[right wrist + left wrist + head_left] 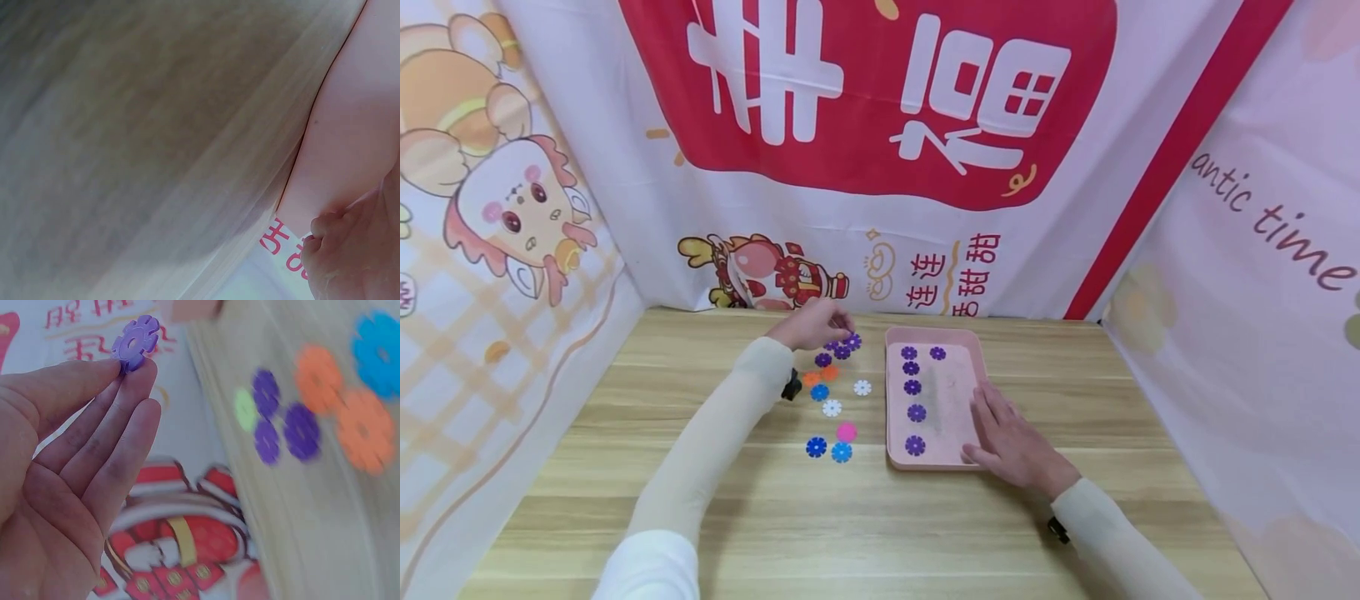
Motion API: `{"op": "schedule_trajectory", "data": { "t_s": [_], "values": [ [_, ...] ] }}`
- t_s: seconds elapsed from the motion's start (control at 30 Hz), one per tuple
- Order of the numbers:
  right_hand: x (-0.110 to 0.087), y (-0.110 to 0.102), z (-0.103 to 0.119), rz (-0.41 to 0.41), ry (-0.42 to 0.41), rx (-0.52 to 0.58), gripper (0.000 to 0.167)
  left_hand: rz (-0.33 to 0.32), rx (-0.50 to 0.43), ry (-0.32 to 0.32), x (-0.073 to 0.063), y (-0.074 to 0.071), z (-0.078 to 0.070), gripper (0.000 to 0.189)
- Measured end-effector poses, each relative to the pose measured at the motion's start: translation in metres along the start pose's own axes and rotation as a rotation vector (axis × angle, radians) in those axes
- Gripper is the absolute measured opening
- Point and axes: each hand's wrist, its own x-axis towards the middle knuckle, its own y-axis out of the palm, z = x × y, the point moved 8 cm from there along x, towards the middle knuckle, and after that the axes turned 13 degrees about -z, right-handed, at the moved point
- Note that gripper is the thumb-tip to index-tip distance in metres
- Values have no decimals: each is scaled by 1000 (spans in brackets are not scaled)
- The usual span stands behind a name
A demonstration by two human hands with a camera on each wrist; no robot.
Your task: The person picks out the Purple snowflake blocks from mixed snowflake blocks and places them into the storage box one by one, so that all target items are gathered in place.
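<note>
Fingertips [144, 372] of my left hand [808, 325] pinch a purple, round, notched plastic disc [136, 342]. Below spreads a pale wood-grain table [850, 533] bearing a shallow, pink, rectangular tray [955, 417]; my right hand [1015, 446] rests on its right rim, fingers straight, thumb apart. Inside the tray lie six purple discs [916, 412]: five in a column along its left side, one beside the far end. Left of the tray's far corner are my pinched disc and three loose purple discs [842, 352], a pale green disc [245, 409] beside those. Also left of the tray lie two orange discs [812, 379], three blue discs [842, 452], two white discs [862, 387] and one pink disc [846, 432]. I judge the purples over half laid in, four to go.
</note>
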Motion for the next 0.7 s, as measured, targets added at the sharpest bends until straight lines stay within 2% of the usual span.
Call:
{"op": "schedule_trajectory", "data": {
  "t_s": [0.27,0.4,0.47,0.57,0.7],
  "values": [
    [0,-1,1,9,6,-1,96,24,-13,96,24,29,-52,9],
    [0,-1,2,4,2,2,96,36,11,133,36,48,-69,9],
    [1,-1,3,3,-3,4,96,59,10,134,40,59,-76,10],
    [1,0,3,5,-9,0,95,95,-5,103,44,75,-82,12],
    [0,0,1,8,4,-1,95,95,9,50,51,92,-90,13]
  ]
}}
